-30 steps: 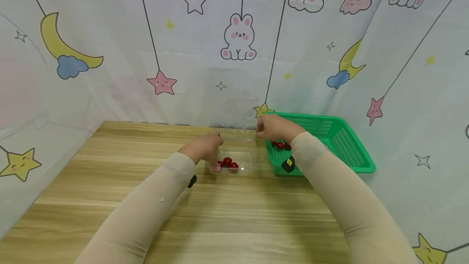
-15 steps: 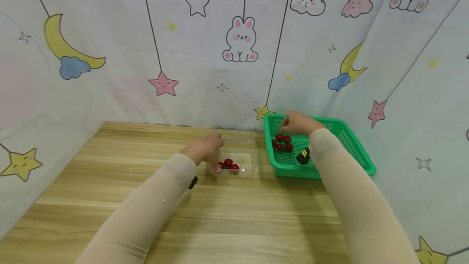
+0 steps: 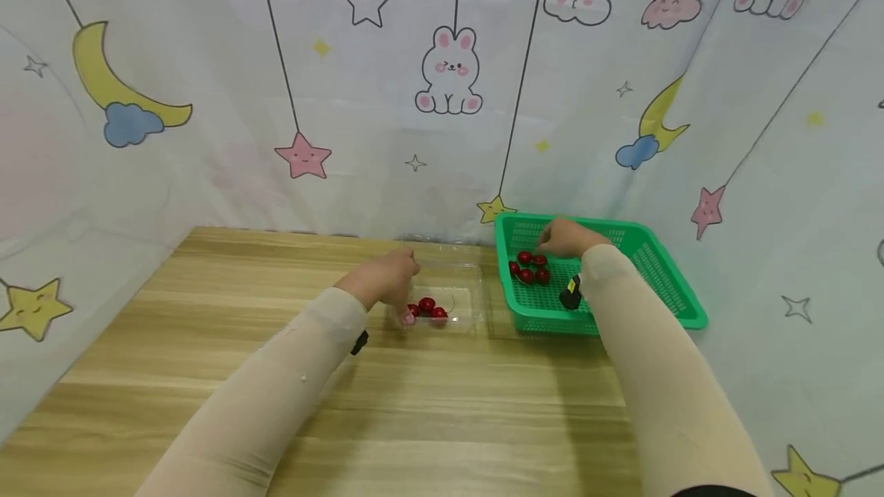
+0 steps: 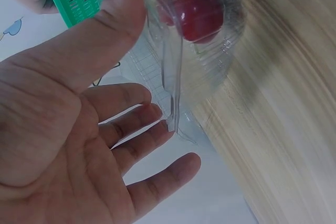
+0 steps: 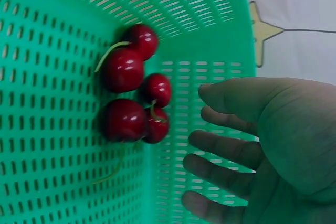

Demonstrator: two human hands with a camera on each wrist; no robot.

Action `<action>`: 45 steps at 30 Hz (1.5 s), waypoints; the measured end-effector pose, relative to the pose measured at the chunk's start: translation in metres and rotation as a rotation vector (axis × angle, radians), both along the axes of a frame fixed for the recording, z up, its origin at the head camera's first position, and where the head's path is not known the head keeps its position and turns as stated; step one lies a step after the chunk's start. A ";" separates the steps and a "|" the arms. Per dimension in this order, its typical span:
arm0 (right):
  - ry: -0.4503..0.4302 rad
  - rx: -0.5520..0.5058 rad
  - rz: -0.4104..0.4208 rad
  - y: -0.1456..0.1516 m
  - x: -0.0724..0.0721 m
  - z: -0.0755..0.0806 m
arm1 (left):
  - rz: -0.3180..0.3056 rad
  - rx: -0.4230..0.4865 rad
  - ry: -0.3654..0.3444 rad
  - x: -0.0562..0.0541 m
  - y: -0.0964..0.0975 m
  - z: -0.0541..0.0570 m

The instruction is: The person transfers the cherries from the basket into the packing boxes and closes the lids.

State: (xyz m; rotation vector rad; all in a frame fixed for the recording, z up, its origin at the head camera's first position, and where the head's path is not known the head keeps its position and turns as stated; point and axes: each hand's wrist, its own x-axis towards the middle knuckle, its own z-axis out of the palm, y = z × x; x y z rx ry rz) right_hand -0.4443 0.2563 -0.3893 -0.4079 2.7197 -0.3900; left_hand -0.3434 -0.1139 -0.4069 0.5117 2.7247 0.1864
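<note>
A clear plastic box [image 3: 452,282] stands on the table with red cherries [image 3: 427,304] in its near left part. My left hand [image 3: 383,278] holds the box at its left side, thumb at the near corner. In the left wrist view that thumb overlaps the wall beside a cherry [image 4: 198,14], and several fingertips meet the rim [image 4: 172,72]. Over the green basket [image 3: 652,271], my right hand [image 3: 569,238] hovers with fingers apart and nothing between them. Several stemmed cherries [image 5: 123,70] lie together near the basket's left end, beside the right fingertips [image 5: 202,139].
The wooden table [image 3: 414,405] ends at a patterned cloth backdrop [image 3: 373,98] close behind the box and basket. The basket's left rim stands just right of the box. A clear lid [image 3: 442,251] rises at the box's back.
My right hand has moved right from beside the box to over the basket, uncovering the cherries there, then slightly farther right. The left hand stays at the box.
</note>
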 end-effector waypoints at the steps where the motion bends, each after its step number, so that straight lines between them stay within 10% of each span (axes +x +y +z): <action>1: -0.024 0.004 -0.009 -0.001 -0.001 -0.001 | 0.001 -0.005 -0.002 0.000 -0.001 0.000; 8: -0.154 0.021 -0.053 -0.003 -0.011 -0.014 | -0.008 -0.015 0.004 -0.003 -0.002 -0.004; 28: -0.176 0.070 -0.018 -0.009 -0.011 -0.025 | 0.016 -0.010 -0.007 -0.004 0.002 -0.003; 45: -0.127 0.012 0.042 -0.010 -0.004 0.008 | 0.013 -0.009 -0.002 -0.002 0.004 0.001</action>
